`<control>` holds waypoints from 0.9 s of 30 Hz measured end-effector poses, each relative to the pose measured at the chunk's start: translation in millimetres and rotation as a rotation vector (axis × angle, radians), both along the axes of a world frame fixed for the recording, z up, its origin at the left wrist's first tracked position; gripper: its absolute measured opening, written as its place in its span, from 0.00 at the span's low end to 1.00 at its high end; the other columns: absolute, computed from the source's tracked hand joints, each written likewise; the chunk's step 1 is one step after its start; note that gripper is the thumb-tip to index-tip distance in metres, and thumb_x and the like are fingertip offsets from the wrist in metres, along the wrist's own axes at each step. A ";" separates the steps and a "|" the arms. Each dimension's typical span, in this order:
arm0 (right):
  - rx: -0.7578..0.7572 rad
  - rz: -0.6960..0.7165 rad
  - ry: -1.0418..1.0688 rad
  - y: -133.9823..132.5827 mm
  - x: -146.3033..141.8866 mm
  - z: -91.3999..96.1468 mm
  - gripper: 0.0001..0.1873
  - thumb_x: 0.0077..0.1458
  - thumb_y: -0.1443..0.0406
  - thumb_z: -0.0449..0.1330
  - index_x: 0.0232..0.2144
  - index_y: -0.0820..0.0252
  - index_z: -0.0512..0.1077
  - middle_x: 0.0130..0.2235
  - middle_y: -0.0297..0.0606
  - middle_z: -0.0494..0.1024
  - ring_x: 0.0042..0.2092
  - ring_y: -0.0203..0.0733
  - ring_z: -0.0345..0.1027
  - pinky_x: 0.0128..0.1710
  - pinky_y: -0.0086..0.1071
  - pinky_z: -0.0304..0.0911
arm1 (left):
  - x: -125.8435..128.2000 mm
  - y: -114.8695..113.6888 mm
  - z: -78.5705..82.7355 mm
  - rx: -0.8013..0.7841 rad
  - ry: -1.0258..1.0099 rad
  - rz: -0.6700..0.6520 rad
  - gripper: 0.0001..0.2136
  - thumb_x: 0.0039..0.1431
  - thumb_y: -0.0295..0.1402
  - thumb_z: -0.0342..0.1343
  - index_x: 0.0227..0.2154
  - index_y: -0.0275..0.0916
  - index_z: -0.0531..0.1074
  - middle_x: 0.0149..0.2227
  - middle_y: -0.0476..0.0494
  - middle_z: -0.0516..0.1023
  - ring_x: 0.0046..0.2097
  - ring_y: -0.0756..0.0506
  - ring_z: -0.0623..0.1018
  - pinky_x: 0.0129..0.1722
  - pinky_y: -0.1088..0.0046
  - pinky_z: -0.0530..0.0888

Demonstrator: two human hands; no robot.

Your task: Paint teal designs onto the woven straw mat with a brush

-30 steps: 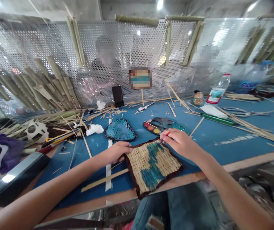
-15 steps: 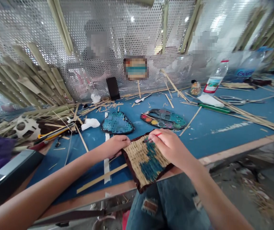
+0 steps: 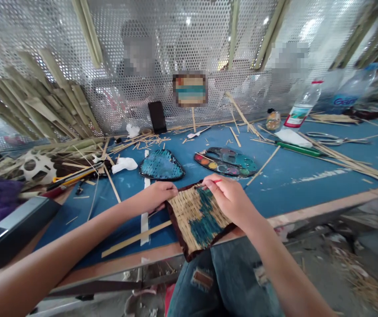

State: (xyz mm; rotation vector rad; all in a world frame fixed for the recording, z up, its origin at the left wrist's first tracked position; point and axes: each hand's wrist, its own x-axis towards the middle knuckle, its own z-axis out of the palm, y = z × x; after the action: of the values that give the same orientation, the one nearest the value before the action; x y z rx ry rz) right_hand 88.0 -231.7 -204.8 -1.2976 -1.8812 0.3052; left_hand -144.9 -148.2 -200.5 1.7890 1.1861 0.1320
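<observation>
A woven straw mat (image 3: 189,215) with a dark brown border and a patch of teal paint lies at the near edge of the blue table (image 3: 291,176). My left hand (image 3: 154,197) is closed on the mat's left corner. My right hand (image 3: 230,198) rests on the mat, fingers pinched round a thin red-handled paintbrush (image 3: 213,182) whose tip touches the painted weave. Just beyond the mat lie a paint palette (image 3: 227,162) with several colour wells and a teal-painted woven heart piece (image 3: 161,166).
Bamboo strips and offcuts litter the table. A perforated metal screen (image 3: 60,57) stands behind, with people beyond it. A black phone (image 3: 157,117), a plastic bottle (image 3: 303,109), scissors (image 3: 332,139), a green-handled tool (image 3: 296,149), a white mask (image 3: 35,167) and a dark box (image 3: 10,229) lie around.
The camera tipped downward and left, so the table sits higher in view. My right hand slid the brush left across the mat's top part. My left hand kept its hold.
</observation>
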 end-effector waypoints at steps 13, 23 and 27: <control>0.110 -0.039 -0.061 -2.1 0.6 -2.1 0.16 0.68 0.64 0.45 0.31 0.59 0.68 0.33 0.37 0.77 0.39 0.42 0.69 0.45 0.36 0.56 | 1.0 -5.2 10.5 -0.003 0.031 -0.007 0.13 0.61 0.45 0.47 0.35 0.40 0.67 0.12 0.57 0.60 0.12 0.52 0.58 0.09 0.80 0.54; 0.213 -0.045 -0.220 -3.1 -0.5 -2.4 0.13 0.67 0.66 0.46 0.35 0.59 0.68 0.35 0.37 0.78 0.39 0.42 0.67 0.47 0.39 0.53 | 0.1 -4.5 7.0 -0.018 0.005 0.008 0.15 0.60 0.46 0.48 0.35 0.39 0.68 0.14 0.57 0.60 0.12 0.53 0.58 0.09 0.80 0.54; 0.216 -0.028 -0.257 -3.0 -0.9 -3.7 0.11 0.67 0.66 0.47 0.38 0.59 0.70 0.37 0.36 0.79 0.40 0.42 0.67 0.47 0.39 0.53 | 0.3 -4.0 6.2 -0.033 0.004 0.019 0.14 0.59 0.46 0.48 0.34 0.39 0.68 0.12 0.57 0.60 0.11 0.52 0.57 0.08 0.81 0.54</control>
State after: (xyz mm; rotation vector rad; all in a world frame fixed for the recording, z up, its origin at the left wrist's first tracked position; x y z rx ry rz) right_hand 87.1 -234.7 -208.5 -1.2605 -2.0424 -0.0835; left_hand -144.5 -152.2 -194.3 1.7507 1.2014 0.1193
